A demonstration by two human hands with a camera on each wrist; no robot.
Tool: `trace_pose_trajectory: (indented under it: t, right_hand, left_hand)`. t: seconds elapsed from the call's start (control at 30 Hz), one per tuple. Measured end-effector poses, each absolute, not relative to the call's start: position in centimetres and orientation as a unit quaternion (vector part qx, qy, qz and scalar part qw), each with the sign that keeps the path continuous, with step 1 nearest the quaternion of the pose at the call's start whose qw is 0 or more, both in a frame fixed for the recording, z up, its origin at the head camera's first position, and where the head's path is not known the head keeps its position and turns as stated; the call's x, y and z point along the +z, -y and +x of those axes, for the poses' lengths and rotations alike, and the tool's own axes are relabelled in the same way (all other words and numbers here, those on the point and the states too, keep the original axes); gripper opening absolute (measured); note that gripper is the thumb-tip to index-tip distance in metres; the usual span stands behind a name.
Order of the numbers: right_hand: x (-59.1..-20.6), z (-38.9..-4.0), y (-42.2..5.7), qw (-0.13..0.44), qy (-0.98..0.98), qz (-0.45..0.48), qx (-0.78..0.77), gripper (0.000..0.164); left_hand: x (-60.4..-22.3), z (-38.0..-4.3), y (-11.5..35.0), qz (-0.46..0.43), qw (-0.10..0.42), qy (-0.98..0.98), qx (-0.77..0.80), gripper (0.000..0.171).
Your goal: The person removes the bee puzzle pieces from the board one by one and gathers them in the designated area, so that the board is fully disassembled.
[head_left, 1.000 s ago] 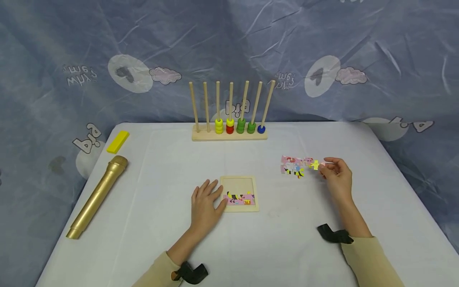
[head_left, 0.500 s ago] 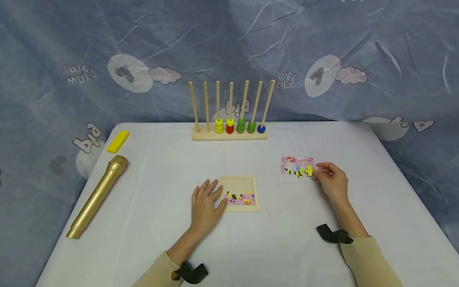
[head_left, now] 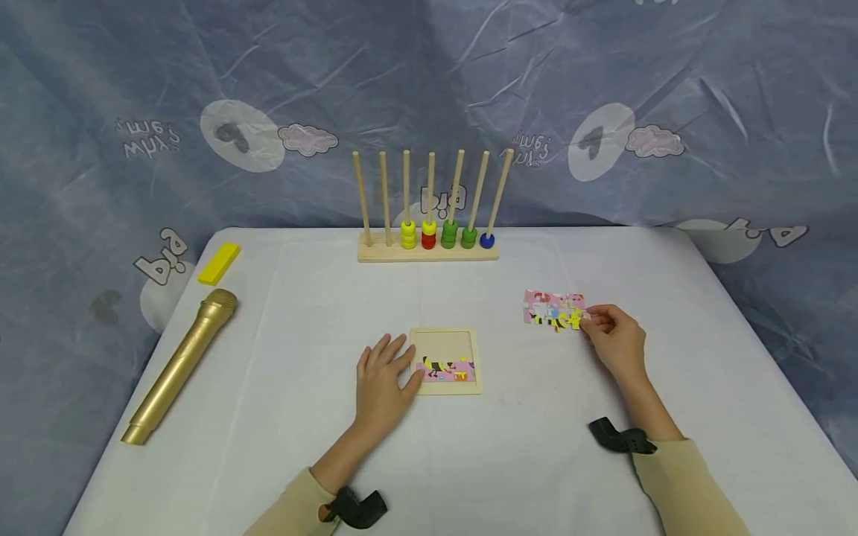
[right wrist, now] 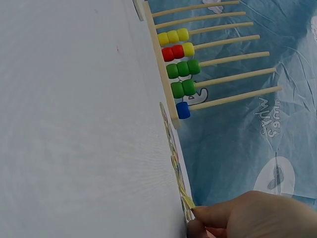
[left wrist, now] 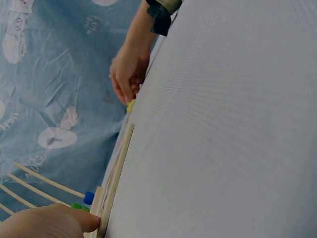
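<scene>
My left hand lies with spread fingers at the left edge of the wooden puzzle tray, its thumb and index finger touching the rim. Along the tray's lower part runs a strip of joined pink pieces with a bee picture. To the right, on the cloth, lies a joined patch of pink puzzle pieces. At that patch's right end my right hand pinches a yellow-and-pink puzzle piece between thumb and fingers. The piece meets the patch's edge; whether it is seated I cannot tell.
A wooden bead rack with upright pegs and coloured beads stands at the table's back edge. On the left lie a gold microphone and a yellow block. A patterned blue-grey cloth hangs behind the table.
My right hand has moved slightly left and down with the puzzle piece, from beside the patch to against its right end. My left hand and the tray stay in place.
</scene>
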State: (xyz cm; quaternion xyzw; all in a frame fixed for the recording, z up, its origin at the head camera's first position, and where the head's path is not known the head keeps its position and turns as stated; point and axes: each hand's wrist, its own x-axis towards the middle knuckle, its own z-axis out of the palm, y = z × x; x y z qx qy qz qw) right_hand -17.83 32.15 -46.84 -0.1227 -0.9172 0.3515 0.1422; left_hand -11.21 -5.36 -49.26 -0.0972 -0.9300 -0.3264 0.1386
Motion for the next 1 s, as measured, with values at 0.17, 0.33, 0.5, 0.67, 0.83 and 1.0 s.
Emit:
trace_pose_trajectory:
  t: [0.17,0.33,0.5,0.67,0.83,1.0]
  right_hand:
    - [-47.13,-17.92,-32.33,0.156,0.927,-0.108,0.325,0.019]
    - [-47.49,-18.05,-32.41,0.168,0.934,-0.087,0.303,0.015]
    - [-47.42,-18.00,-32.27,0.173,0.935,-0.077,0.299,0.014]
    - [-47.40,-18.03,-32.18,0.172,0.937,-0.074,0.296,0.015]
    - [-47.42,-17.99,-32.15,0.172,0.938,-0.072,0.291,0.015]
    - [-47.39,-17.93,-32.17,0.171,0.937,-0.075,0.296,0.015]
  left_hand:
    - [-49.25,-11.26,5.35,-0.097,0.138,0.929,-0.329,0.041]
    - [-49.25,-11.23,5.37,-0.098,0.141,0.929,-0.327,0.041]
    - [-49.29,-11.20,5.37,-0.099,0.145,0.929,-0.325,0.040]
    - [-49.32,-11.17,5.36,-0.099,0.147,0.929,-0.325,0.041]
    - [-49.36,-11.16,5.35,-0.099,0.150,0.928,-0.326,0.040]
    - [-49.32,-11.12,5.34,-0.103,0.159,0.928,-0.322,0.040]
